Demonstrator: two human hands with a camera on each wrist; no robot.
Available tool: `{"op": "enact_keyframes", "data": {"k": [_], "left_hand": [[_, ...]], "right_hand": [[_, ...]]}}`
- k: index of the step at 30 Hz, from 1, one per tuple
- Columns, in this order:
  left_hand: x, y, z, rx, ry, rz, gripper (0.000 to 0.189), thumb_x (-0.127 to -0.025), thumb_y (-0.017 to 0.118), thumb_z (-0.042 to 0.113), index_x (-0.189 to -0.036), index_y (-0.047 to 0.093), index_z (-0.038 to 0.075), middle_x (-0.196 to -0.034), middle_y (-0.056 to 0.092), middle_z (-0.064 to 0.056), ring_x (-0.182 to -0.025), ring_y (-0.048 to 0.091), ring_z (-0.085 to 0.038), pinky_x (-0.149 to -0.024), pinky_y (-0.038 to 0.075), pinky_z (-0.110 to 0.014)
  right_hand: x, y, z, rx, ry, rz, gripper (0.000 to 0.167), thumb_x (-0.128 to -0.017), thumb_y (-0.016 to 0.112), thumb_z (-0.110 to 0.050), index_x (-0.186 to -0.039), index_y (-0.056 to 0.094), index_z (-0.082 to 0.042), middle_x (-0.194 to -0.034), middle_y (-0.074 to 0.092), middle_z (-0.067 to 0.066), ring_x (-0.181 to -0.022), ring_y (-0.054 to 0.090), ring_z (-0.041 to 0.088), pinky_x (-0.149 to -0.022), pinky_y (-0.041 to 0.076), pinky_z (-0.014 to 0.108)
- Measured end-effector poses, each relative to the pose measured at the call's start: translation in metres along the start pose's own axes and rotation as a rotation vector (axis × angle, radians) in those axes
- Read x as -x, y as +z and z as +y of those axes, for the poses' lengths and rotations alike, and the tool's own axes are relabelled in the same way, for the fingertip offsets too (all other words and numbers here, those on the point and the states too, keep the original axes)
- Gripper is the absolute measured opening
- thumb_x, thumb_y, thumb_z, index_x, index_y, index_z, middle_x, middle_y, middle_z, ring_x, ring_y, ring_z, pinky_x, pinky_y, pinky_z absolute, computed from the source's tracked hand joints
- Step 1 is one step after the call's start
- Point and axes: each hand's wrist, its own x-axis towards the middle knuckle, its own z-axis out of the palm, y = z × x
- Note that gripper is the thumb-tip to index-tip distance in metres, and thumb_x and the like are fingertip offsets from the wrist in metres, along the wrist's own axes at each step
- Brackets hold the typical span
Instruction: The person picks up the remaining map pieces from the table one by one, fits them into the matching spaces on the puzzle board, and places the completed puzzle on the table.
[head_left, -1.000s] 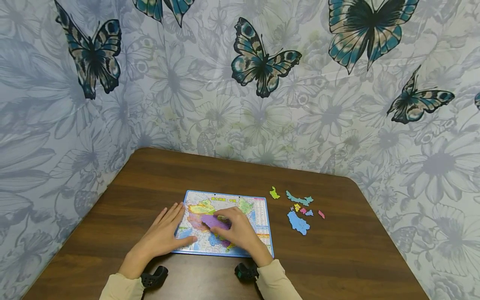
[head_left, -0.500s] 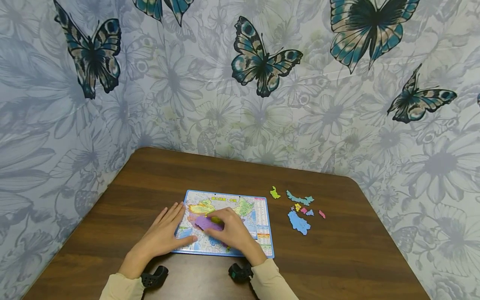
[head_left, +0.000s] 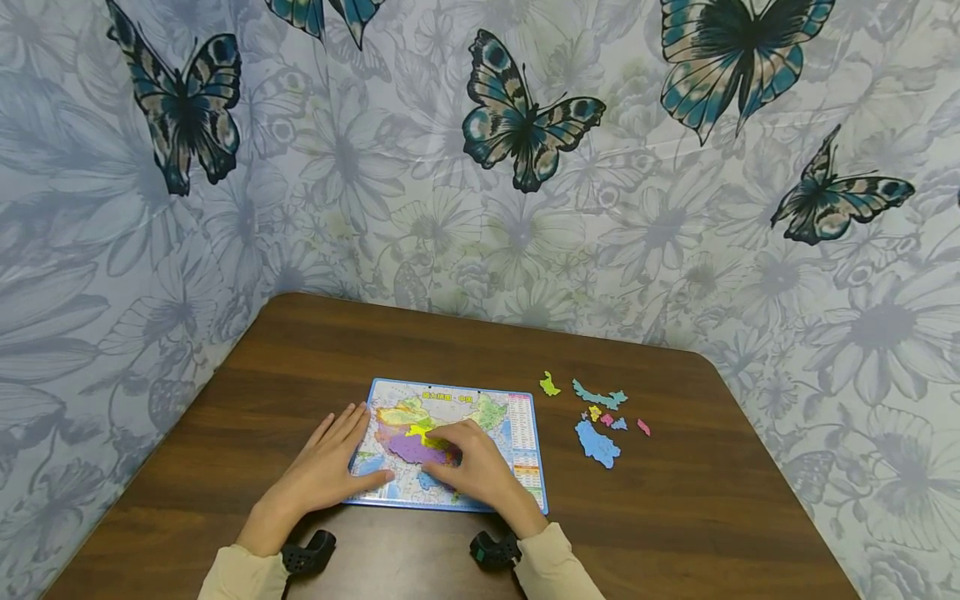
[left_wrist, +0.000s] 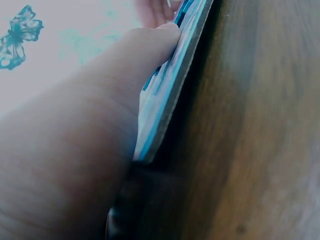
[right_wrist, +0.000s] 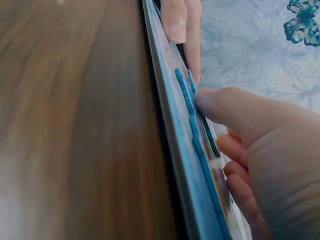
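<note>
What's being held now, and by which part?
The right hand pinches the purple puzzle piece by opposite edges toward its right end. The left hand grips nothing; it rests on the map board.

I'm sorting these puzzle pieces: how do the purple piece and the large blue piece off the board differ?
The purple piece is on the map board; the blue piece lies on the table, to the board's right. The right hand touches and partly covers the purple piece; the blue piece is untouched and shows whole. Both have irregular outlines.
</note>
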Motion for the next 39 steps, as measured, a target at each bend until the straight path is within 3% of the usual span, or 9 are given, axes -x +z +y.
{"op": "enact_keyframes", "data": {"k": [12, 25, 39], "left_hand": [[0.000, -0.002, 0.000, 0.005, -0.007, -0.014, 0.113, -0.087, 0.061, 0.077, -0.157, 0.032, -0.007, -0.168, 0.025, -0.023, -0.157, 0.021, -0.042, -0.126, 0.009, -0.062], [0.000, -0.001, 0.001, 0.014, -0.009, -0.009, 0.113, -0.087, 0.063, 0.075, -0.157, 0.033, -0.007, -0.168, 0.026, -0.022, -0.156, 0.021, -0.042, -0.126, 0.010, -0.062], [-0.001, -0.002, 0.002, 0.006, -0.005, -0.009, 0.111, -0.087, 0.063, 0.074, -0.157, 0.033, -0.007, -0.167, 0.027, -0.023, -0.156, 0.022, -0.042, -0.126, 0.010, -0.063]], "right_hand": [[0.003, -0.002, 0.003, -0.030, -0.039, 0.005, 0.029, -0.091, 0.081, -0.022, -0.118, 0.076, -0.015, -0.112, 0.076, -0.006, -0.104, 0.064, 0.012, -0.091, 0.056, 0.027], [-0.005, 0.007, -0.009, 0.004, -0.031, 0.008, 0.029, -0.091, 0.081, -0.025, -0.118, 0.077, -0.014, -0.110, 0.076, -0.005, -0.100, 0.063, 0.009, -0.083, 0.053, 0.020], [-0.010, 0.013, -0.011, 0.036, -0.038, 0.026, 0.029, -0.092, 0.080, -0.027, -0.118, 0.077, -0.015, -0.111, 0.076, -0.005, -0.099, 0.063, 0.009, -0.083, 0.053, 0.020]]}}
